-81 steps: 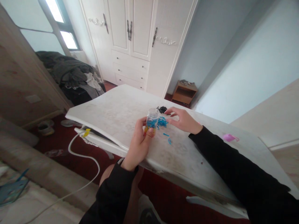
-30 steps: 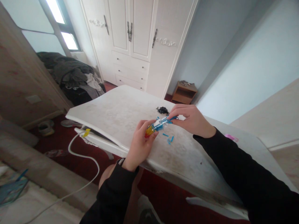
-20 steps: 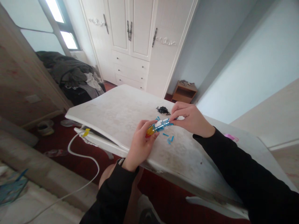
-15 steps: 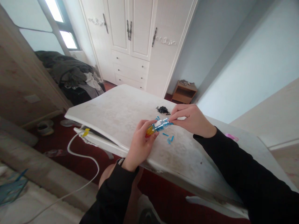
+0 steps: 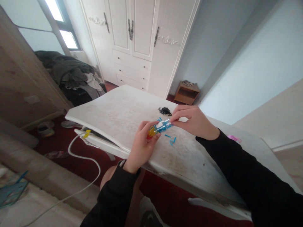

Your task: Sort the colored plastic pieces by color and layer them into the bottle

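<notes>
My left hand [image 5: 143,143] is closed around a clear plastic tube [image 5: 163,125], tilted so that its far end points right. Yellow and red pieces show through it near my left fingers, blue ones toward the other end, and a white label sits on its side. At that right end, my right hand [image 5: 189,121] pinches with thumb and fingertips; whatever is between them is too small to make out. Below the tube, several small blue pieces [image 5: 174,139] lie loose on the white table [image 5: 113,110]. Just beyond it is a pile of small black pieces [image 5: 165,110].
A pink item [image 5: 234,138] lies on the table's right part, beyond my right forearm. A white cable [image 5: 97,170] hangs by the left edge, near a yellow tag [image 5: 86,134]. Behind stand a white wardrobe [image 5: 134,63] and a small wooden cabinet [image 5: 187,93].
The fingertips of my right hand have shifted slightly left, onto the tube's end. Blue bits that stuck out there earlier are less visible. My left hand keeps its hold.
</notes>
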The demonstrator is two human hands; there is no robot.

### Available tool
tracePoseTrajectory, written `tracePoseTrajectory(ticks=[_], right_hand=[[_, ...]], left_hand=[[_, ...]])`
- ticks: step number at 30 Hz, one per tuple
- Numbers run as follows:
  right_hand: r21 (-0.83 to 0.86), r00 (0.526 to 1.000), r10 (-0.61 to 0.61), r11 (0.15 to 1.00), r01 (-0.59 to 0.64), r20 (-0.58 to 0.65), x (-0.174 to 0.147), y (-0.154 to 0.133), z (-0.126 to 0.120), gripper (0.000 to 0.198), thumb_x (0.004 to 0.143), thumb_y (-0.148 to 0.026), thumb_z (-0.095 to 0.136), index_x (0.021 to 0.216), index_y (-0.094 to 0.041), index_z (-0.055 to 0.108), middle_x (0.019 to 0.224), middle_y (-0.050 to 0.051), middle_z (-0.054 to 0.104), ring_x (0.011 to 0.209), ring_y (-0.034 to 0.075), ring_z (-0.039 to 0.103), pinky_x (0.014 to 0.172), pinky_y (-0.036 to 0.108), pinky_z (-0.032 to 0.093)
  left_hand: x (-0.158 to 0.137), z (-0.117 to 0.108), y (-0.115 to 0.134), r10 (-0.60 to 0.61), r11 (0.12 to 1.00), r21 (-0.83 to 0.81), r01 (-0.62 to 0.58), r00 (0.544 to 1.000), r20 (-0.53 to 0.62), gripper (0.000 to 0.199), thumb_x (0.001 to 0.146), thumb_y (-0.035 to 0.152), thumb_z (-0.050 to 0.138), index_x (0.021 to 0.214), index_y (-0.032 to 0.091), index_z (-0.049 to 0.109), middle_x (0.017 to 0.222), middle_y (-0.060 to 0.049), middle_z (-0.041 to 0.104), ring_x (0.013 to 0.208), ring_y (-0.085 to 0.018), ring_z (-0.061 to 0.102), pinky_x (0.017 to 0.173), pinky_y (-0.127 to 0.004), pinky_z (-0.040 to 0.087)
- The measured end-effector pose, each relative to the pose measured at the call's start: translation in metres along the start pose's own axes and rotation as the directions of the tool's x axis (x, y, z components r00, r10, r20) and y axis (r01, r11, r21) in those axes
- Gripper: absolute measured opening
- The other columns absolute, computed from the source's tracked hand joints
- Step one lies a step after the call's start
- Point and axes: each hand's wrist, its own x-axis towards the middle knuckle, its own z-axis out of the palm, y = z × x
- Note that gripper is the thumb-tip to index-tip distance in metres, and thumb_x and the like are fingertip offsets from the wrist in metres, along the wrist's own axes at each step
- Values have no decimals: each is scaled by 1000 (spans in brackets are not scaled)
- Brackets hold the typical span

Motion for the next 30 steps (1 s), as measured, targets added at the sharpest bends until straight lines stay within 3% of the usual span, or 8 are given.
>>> tracePoseTrajectory(ticks=[10, 19, 24, 30], right_hand=[[83, 984, 172, 982, -168, -49, 0, -10, 4, 5, 88, -21, 76, 85, -20, 72, 82, 2, 76, 73, 16, 72, 72, 29, 60], [-50, 995, 29, 998, -34, -93, -1, -9, 1, 1, 95, -24, 69, 96, -23, 69, 96, 2, 76, 83, 17, 71, 76, 31, 55], [-64, 999, -36, 997, 38, 25, -1, -7, 2, 13, 105, -24, 54, 103, -25, 66, 89, 1, 76, 88, 18, 70, 84, 35, 50], [-61, 980, 18, 998, -6, 197, -5, -8, 7, 22, 107, -37, 47, 112, -24, 65, 117, 8, 74, 113, 24, 66, 99, 44, 41]], left_hand=[[0, 0, -1, 9, 1000, 5, -9, 1000, -11, 31, 96, 22, 64, 127, 20, 63, 121, -9, 62, 111, -21, 62, 101, -36, 51], [0, 0, -3, 5, 1000, -8, -5, 1000, -3, 31, 98, 27, 63, 128, 21, 62, 120, -9, 63, 112, -22, 61, 101, -38, 51], [0, 0, 0, 8, 1000, -28, -7, 1000, 18, 30, 97, 23, 63, 127, 20, 62, 121, -8, 63, 113, -22, 62, 103, -37, 50], [0, 0, 0, 5, 1000, -24, -5, 1000, 24, 30, 97, 24, 63, 127, 21, 62, 121, -8, 62, 111, -22, 62, 102, -38, 50]])
